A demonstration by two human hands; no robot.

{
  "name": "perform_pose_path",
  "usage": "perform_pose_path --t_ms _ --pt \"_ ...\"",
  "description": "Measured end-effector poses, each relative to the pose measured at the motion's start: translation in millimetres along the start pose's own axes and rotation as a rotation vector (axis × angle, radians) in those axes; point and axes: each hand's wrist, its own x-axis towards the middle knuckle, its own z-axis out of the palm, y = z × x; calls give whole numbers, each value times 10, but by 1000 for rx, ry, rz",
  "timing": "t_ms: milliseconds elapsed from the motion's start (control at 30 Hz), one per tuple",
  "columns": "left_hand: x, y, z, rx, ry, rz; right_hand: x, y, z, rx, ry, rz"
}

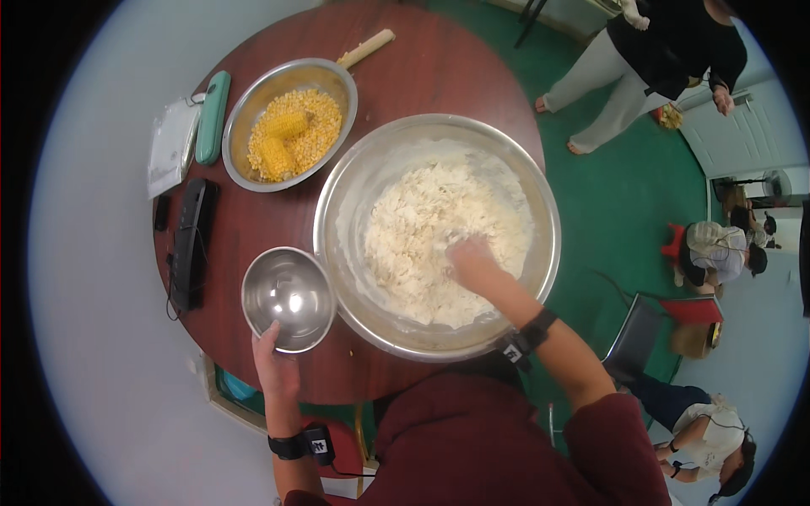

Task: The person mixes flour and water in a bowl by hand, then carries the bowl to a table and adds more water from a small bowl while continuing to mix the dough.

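Observation:
A wide steel basin [405, 341] stands on the table in front of me, holding crumbly, pale floury dough [413, 219]. Into its right side reaches my right hand [474, 261]; the fingers are sunk in the dough and blurred, so their pose is hidden. Left of the basin, my left hand [275, 367] grips the near rim of a small steel bowl [291, 291], with the thumb over the edge. That bowl looks empty inside and sits beside the basin's wall.
Behind on the round reddish table [422, 59] are a steel bowl of corn [304, 126] with cob pieces, a bare cob [366, 49], a green case [213, 118], a plastic packet [173, 143] and a black device [192, 244]. A chair [633, 337] and several people are at right.

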Motion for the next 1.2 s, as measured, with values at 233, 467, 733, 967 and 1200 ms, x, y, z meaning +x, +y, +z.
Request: perform_pose_path --t_ms 233,467,733,967,1200 --pt "17 -129 609 176 -142 -25 -347 4 104 55 -38 -67" --pt "216 -500 772 331 -249 -38 -614 100 117 129 -12 -71" --pt "209 -623 1021 515 -249 -38 -672 116 218 158 -17 -26" --pt "212 -717 1066 579 -284 50 -712 88 193 204 -64 -3" --pt "211 -744 1095 592 -262 33 -749 77 193 185 29 -45"
